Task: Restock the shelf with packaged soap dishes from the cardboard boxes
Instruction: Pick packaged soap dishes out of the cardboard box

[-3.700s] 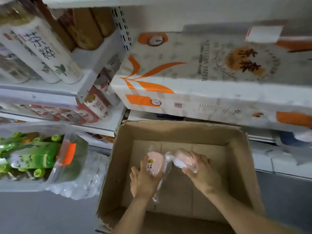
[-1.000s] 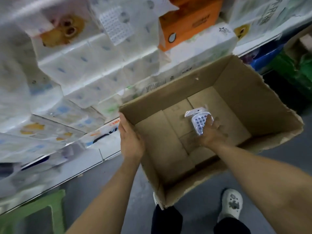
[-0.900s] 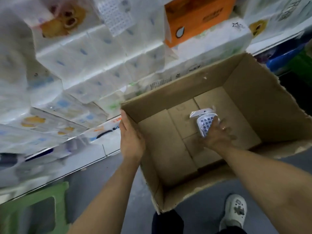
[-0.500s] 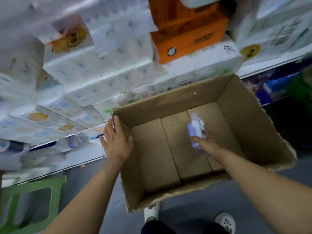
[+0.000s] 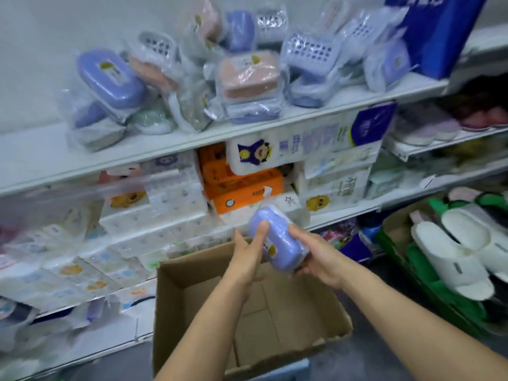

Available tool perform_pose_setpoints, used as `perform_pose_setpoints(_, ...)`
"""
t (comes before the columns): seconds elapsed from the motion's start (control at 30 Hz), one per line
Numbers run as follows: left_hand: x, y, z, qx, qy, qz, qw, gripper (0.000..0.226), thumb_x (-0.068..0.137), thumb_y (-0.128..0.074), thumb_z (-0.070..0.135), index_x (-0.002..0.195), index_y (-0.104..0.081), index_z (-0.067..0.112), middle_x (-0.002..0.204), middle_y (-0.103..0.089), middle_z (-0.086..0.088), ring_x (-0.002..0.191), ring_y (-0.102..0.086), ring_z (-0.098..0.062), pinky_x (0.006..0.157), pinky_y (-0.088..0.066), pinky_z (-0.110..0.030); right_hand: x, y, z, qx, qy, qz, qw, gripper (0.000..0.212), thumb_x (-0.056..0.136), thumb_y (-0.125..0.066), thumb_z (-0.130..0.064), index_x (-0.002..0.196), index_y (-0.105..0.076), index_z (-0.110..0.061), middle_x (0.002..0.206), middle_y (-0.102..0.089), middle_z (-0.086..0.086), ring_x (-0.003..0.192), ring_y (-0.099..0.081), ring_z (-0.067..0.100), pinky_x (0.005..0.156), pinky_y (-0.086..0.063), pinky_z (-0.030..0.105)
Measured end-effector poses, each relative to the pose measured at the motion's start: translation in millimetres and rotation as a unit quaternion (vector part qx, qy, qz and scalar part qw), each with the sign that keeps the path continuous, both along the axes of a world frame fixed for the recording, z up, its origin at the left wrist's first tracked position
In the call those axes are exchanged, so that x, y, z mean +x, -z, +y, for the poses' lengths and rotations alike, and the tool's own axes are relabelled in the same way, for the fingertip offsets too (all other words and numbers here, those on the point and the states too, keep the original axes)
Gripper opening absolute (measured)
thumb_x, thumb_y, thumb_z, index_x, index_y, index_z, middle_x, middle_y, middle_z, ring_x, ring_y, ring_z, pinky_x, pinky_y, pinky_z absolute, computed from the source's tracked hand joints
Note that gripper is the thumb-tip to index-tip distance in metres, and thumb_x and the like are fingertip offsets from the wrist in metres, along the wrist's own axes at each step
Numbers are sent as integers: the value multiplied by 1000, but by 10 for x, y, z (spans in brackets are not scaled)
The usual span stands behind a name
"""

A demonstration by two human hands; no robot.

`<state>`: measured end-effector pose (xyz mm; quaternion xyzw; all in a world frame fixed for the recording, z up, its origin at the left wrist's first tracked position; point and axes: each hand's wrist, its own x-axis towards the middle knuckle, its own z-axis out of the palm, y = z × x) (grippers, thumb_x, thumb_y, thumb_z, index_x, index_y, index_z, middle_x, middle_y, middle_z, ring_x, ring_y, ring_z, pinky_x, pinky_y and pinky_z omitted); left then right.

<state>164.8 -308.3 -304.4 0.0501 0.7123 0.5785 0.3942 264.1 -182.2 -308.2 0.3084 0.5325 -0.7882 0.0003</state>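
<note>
Above the open box: both hands hold one purple packaged soap dish [image 5: 276, 240] in the air, over the far rim of the cardboard box [image 5: 334, 312].
Room below the grip: the box interior shows bare cardboard floor and flaps; its near rim is ragged and torn.
Room above the grip: the upper shelf [image 5: 41, 158] has a bare stretch of white board up and to the left of the hands; the rest is crowded with a pile of bagged soap dishes [image 5: 247, 75] in purple, pink, green and white.
Straight beyond the grip: tissue packs [image 5: 154, 204] and orange tissue boxes [image 5: 242, 188] fill the shelf level just behind the held dish.
Right of the grip: a green crate [image 5: 428, 284] with white slippers [image 5: 453, 259] stands near the box.
Dish relative to grip: it lies tilted between the two hands, its upper end pointing away to the left, its lower end toward the right palm; loose plastic wrap sticks up from the top.
Left grip: the left hand [image 5: 247, 259] touches the dish's left side, thumb across the purple face, fingers behind it.
Right grip: the right hand [image 5: 319, 257] cups the lower right end, fingers curled around it.
</note>
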Motion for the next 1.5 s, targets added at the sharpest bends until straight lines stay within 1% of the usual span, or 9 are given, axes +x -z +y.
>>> perform_pose_setpoints(0.17, -81, -708, 360, 122, 1, 94, 988, 108, 58, -84, 61, 142, -30, 23, 134, -56, -3, 110, -64, -17, 78, -60, -31, -69, -805, 199, 80, -21, 91, 992, 42, 96, -49, -39, 123, -64, -9, 110, -73, 8, 91, -69, 14, 69, -51, 20)
perform_pose_setpoints(0.33, -313, -1273, 555, 163, 33, 170, 971, 92, 63, -82, 60, 138, -32, 42, 135, -54, 4, 113, -64, -22, 87, -58, -50, -178, -1446, 457, 172, -10, 123, 977, 43, 98, -46, -44, 114, -68, -11, 104, -74, 8, 88, -69, 18, 71, -55, 26)
perform_pose_setpoints(0.53, -445, -1724, 756, 175, 48, 266, 947, 87, 77, -79, 49, 146, -27, 39, 138, -52, 6, 117, -61, -11, 100, -52, -41, -198, -1776, 947, 345, 100, 124, 925, 19, 95, -61, -21, 110, -69, -13, 106, -71, 12, 96, -68, 24, 66, -50, 20)
perform_pose_setpoints(0.7, -578, -2141, 1150, 160, 52, 349, 922, 95, 74, -78, 56, 148, -20, 42, 149, -42, 1, 125, -54, -18, 104, -48, -46, -326, -1990, 1681, 468, 93, 118, 871, 27, 87, -72, -25, 113, -66, -23, 109, -66, -2, 101, -63, 13, 80, -50, 20)
perform_pose_setpoints(0.93, -939, -2678, 1880, 134, -43, 392, 909, 96, 77, -75, 56, 152, -20, 36, 135, -47, 6, 120, -55, -20, 103, -47, -42, -793, -2329, 2717, 663, 39, 58, 746, 74, 81, -74, -43, 142, -38, -26, 143, -41, 0, 131, -40, 20, 105, -41, 45)
perform_pose_setpoints(1.07, -1096, -2805, 2242, 150, -94, 379, 908, 85, 79, -77, 47, 147, -30, 28, 134, -55, -2, 112, -63, -18, 94, -55, -40, -1225, -2421, 3008, 749, -34, 14, 662, 97, 75, -73, -57, 151, -22, -22, 152, -30, 7, 139, -27, 25, 110, -31, 43)
perform_pose_setpoints(1.23, -1169, -2809, 2504, 147, -159, 365, 905, 78, 81, -76, 42, 143, -31, 33, 126, -58, 4, 94, -68, -7, 72, -59, -27, -1711, -2306, 3134, 813, -121, -4, 569, 121, 67, -73, -66, 154, -2, -20, 148, -30, 15, 135, -32, 34, 113, -24, 43)
perform_pose_setpoints(1.3, -1163, -2814, 2556, 159, -177, 360, 902, 86, 80, -77, 42, 148, -25, 38, 132, -54, 5, 102, -66, -12, 82, -59, -34, -1805, -2270, 3176, 816, -127, -9, 564, 120, 70, -75, -60, 153, 0, -19, 142, -36, 16, 129, -38, 33, 108, -30, 42)
perform_pose_setpoints(1.5, -1048, -2877, 2561, 148, -212, 385, 886, 98, 76, -79, 46, 153, -19, 36, 144, -46, 0, 122, -57, -21, 101, -51, -43, -1768, -2337, 3333, 777, -41, 40, 627, 105, 72, -70, -55, 152, -13, -18, 136, -43, 15, 123, -41, 33, 99, -36, 41)
